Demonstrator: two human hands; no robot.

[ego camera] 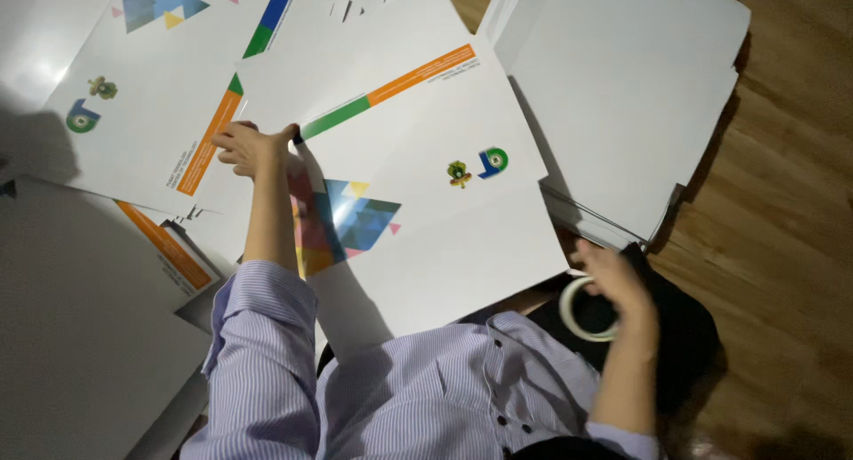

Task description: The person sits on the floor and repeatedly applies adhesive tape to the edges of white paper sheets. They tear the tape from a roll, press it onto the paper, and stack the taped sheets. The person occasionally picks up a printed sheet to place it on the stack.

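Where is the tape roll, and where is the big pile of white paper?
tape roll [577, 313], head view, on its white outer rim.
pile of white paper [622, 87], head view, on the top sheet's middle.

Printed sheet [418, 158] lies centre, overlapping another sheet [151, 96] to its left. Paper stack [622, 87] sits right. Tape roll [586, 309] below the stack.
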